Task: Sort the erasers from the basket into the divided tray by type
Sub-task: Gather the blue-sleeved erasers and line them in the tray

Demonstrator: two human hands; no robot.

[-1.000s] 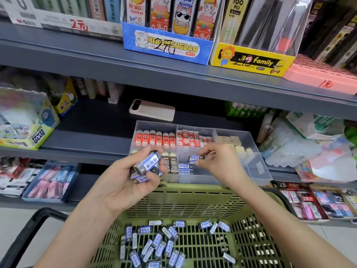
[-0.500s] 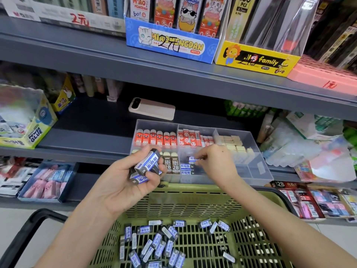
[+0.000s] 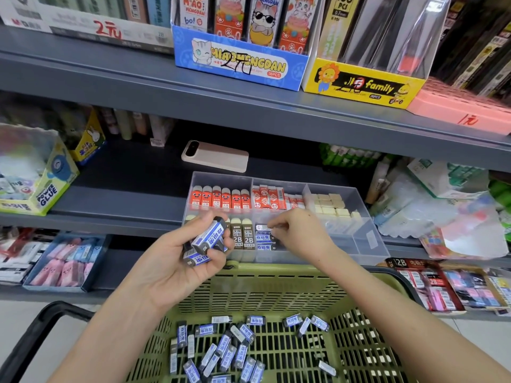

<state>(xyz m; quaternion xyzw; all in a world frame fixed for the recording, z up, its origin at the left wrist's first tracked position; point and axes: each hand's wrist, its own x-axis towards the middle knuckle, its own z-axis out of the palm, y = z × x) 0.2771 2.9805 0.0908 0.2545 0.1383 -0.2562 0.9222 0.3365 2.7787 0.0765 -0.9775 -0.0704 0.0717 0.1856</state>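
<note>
The left hand (image 3: 177, 261) is closed on a small stack of blue erasers (image 3: 206, 241), held just in front of the divided tray (image 3: 370, 239). The right hand (image 3: 301, 233) pinches one eraser (image 3: 262, 227) at the front middle compartment. It should be laid flat, aligned with the matching row. More blue erasers lie loose in the basket (image 3: 276, 286) below.

Blue display box (image 3: 240, 64), upper centre: "MIAOMENGDAN", "36PCS", handwritten "2元". Yellow box (image 3: 362, 85), upper right: "family", "36PCS". Pack above it (image 3: 338, 12): "100 PCS". Glue box (image 3: 48, 193), left edge: "POWER GLUE". Brown erasers (image 3: 243, 237) in tray, centre: "2B".
</note>
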